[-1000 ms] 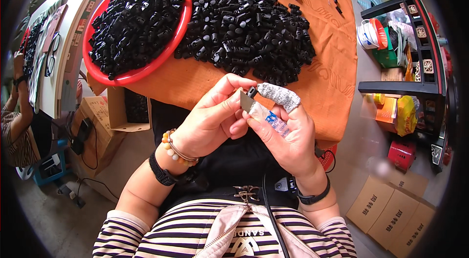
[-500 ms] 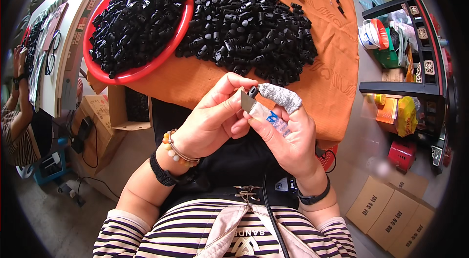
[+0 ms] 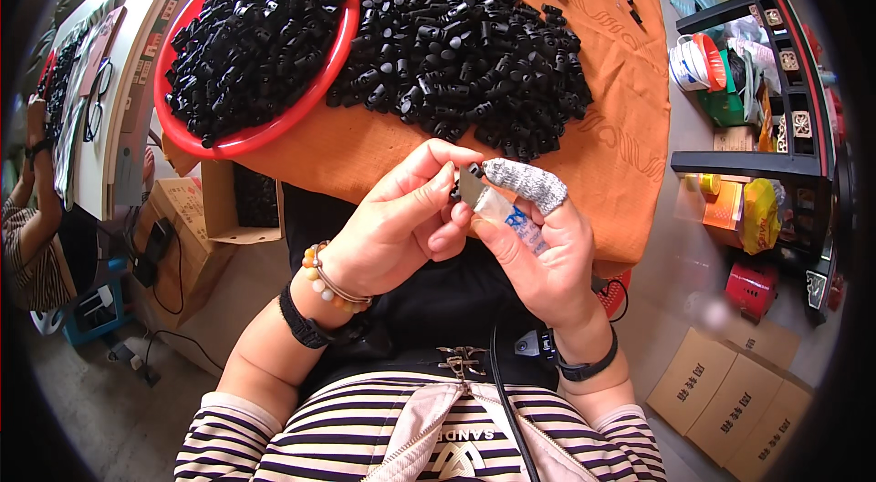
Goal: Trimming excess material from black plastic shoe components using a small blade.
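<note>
My left hand (image 3: 401, 217) and my right hand (image 3: 538, 240) meet above my lap, at the near edge of an orange cloth (image 3: 383, 149). Between their fingertips sits a small black plastic part (image 3: 467, 179); both hands pinch it. A grey knitted cot (image 3: 525, 183) covers my right index finger, and a small clear packet with blue print (image 3: 511, 215) lies in that palm. On the cloth beyond lies a heap of black plastic parts (image 3: 465, 35). A red round bowl (image 3: 260, 130) at the left holds more of them.
Another person's arm (image 3: 32, 153) shows at the far left beside a white table. An open cardboard box (image 3: 242, 204) stands under the cloth's left edge. A dark shelf unit (image 3: 766, 89) with bags stands on the right, flat cardboard boxes (image 3: 739, 400) lie on the floor below.
</note>
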A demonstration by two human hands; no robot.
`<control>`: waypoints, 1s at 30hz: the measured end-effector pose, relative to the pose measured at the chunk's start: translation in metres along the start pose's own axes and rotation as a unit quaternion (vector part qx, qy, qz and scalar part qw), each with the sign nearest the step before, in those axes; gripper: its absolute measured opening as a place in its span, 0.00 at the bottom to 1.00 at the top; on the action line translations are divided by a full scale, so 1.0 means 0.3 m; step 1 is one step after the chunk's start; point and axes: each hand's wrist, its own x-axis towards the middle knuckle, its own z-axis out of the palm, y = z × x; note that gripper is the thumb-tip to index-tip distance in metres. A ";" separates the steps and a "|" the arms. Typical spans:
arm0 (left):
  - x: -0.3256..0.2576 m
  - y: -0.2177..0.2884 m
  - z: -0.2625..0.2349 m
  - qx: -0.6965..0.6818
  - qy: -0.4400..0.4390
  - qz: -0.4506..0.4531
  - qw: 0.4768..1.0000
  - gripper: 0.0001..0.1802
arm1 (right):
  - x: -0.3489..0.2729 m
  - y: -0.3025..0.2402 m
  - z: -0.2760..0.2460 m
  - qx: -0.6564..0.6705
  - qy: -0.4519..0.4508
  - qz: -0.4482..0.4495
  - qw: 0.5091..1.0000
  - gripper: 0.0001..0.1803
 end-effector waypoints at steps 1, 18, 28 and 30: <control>0.001 0.000 -0.002 -0.005 -0.001 -0.002 1.000 0.13 | -0.003 0.000 0.002 -0.001 0.001 0.000 1.000 0.18; 0.002 -0.007 -0.005 0.012 0.013 0.017 1.000 0.16 | -0.006 0.009 0.003 -0.031 0.000 0.004 1.000 0.19; 0.003 0.004 0.007 -0.011 0.027 -0.011 1.000 0.19 | 0.004 0.009 -0.011 -0.056 -0.010 -0.024 0.998 0.19; 0.001 0.006 -0.013 -0.023 0.006 -0.019 1.000 0.16 | 0.014 -0.001 0.003 0.014 0.021 -0.008 1.000 0.22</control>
